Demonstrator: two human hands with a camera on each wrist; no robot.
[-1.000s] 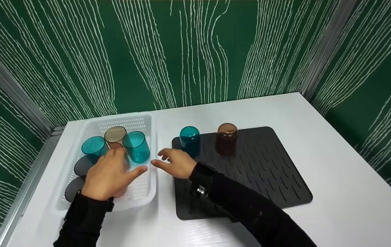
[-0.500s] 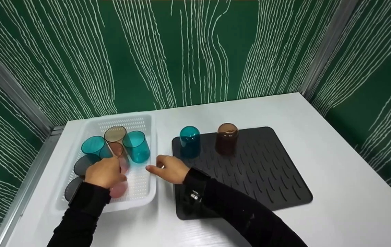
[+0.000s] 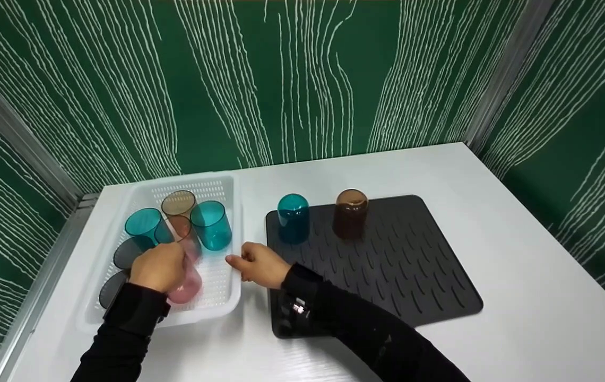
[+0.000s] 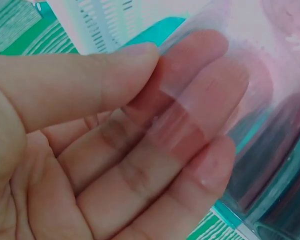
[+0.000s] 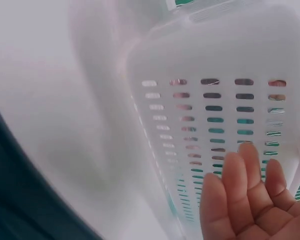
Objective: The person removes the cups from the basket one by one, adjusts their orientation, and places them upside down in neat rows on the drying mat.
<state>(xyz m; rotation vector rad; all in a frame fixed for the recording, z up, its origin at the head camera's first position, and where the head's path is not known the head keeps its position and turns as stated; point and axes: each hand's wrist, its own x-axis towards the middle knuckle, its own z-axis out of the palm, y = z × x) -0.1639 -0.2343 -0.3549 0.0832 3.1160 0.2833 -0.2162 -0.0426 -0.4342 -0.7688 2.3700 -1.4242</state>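
Note:
My left hand (image 3: 159, 268) reaches into the white plastic basket (image 3: 231, 289) and pinches a pink drinking glass (image 3: 188, 289). Seen from the left wrist, the thumb lies on the near side of the glass and the fingers (image 4: 210, 90) show through its clear pink wall. At the basket's right rim, my right hand (image 3: 262, 263) has its thumb over the edge and fingers outside. The right wrist view shows those fingers (image 5: 235, 187) beside the slotted wall. Teal glasses (image 3: 216, 231), a brown glass (image 3: 179, 200) and smoky grey glasses (image 3: 128, 253) stand around the left hand.
Right of the basket lies a black ridged drying mat (image 3: 398, 265) on the white table (image 3: 525, 254). An upturned teal glass (image 3: 293, 217) and an upturned brown glass (image 3: 351, 215) stand along its back edge. Green patterned walls (image 3: 313, 106) enclose the table.
My left hand has gone down from above the glasses and taken hold of the pink glass, which has shifted slightly. The right hand has come to the basket's rim, its thumb and fingers closing together.

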